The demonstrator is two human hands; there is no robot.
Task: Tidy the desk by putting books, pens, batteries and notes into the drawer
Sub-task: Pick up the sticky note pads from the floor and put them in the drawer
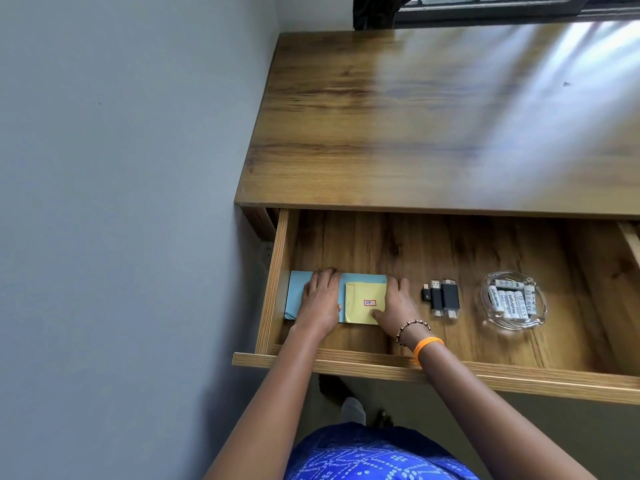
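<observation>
Two hands flat on paper in the drawer (277, 271).
Left hand (320, 301) on blue book (296, 296), right hand (398, 304) on yellow notes (363, 296); fingers open, clamping nothing; long axis left-right.

Head view, single: worn above the standing person, facing steeply down and forward. Left hand (320, 299) and right hand (398, 303) sit low-centre, near; desk top (433, 116) beyond them, wall left of them.
</observation>
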